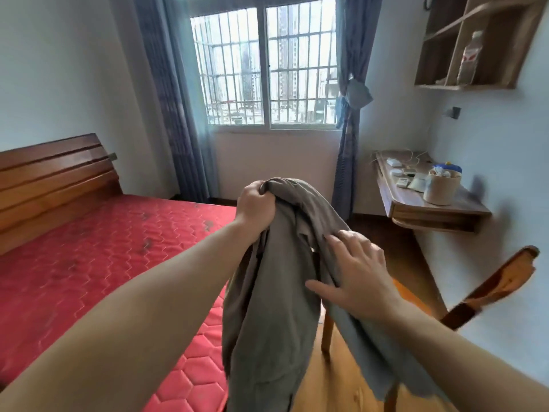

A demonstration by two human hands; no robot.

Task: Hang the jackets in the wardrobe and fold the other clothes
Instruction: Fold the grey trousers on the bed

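Note:
A grey-brown garment [267,307] hangs in the air in front of me, crumpled and draping down past the bed's edge. My left hand [255,203] grips its top in a fist and holds it up. My right hand [353,272] lies against the cloth lower down on the right side, fingers spread and fairly straight, the fingertips touching a fold. What kind of garment it is cannot be told. No wardrobe is in view.
A bed with a bare red quilted mattress [104,263] and wooden headboard [50,179] fills the left. A wooden chair [487,289] stands at the right, under the garment's right side. A wall desk [416,203] with a container and small items sits beyond it.

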